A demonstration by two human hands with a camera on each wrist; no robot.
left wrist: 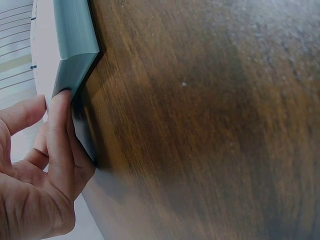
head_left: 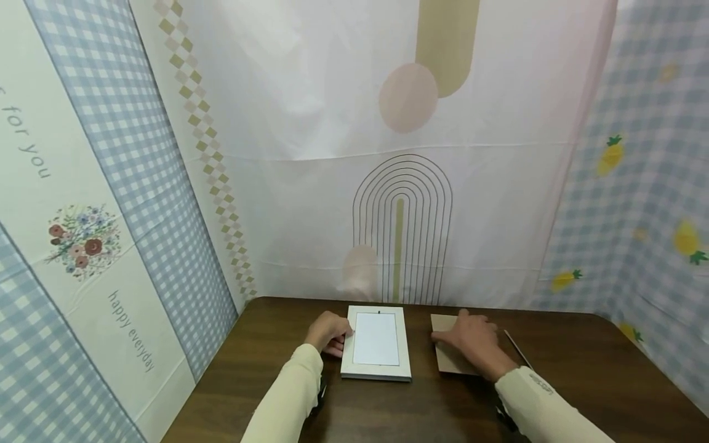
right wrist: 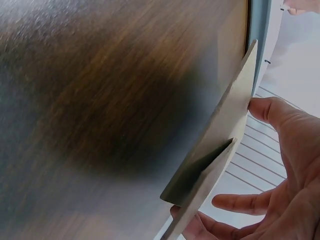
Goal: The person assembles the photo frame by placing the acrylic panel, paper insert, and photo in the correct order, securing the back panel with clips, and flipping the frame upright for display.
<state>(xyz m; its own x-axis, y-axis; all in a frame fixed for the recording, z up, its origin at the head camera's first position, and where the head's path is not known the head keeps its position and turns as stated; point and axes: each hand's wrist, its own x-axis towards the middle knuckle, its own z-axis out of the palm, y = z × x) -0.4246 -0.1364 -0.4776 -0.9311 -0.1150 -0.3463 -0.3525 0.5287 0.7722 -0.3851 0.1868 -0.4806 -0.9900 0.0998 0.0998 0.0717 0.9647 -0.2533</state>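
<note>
A white picture frame (head_left: 348, 363) lies on the table around a pale blank panel (head_left: 376, 338). At its left side, my left hand (head_left: 330, 332) pinches the edge; in the left wrist view the thumb is by the face and a finger (left wrist: 60, 140) against the side wall. To the right, my right hand (head_left: 473, 338) grips a brown backing board (head_left: 451, 360) from above. The right wrist view shows this board (right wrist: 220, 120) tilted off the table, with a stand flap (right wrist: 202, 192) angled out from it. The thumb touches one edge; some fingertips are hidden behind the flap.
The dark wooden table (head_left: 421, 412) ends at a patterned cloth (head_left: 310, 215) hanging behind it. Checked cloth hangs on the left (head_left: 160, 184) and right (head_left: 637, 203). A gap of bare tabletop separates the frame and the board.
</note>
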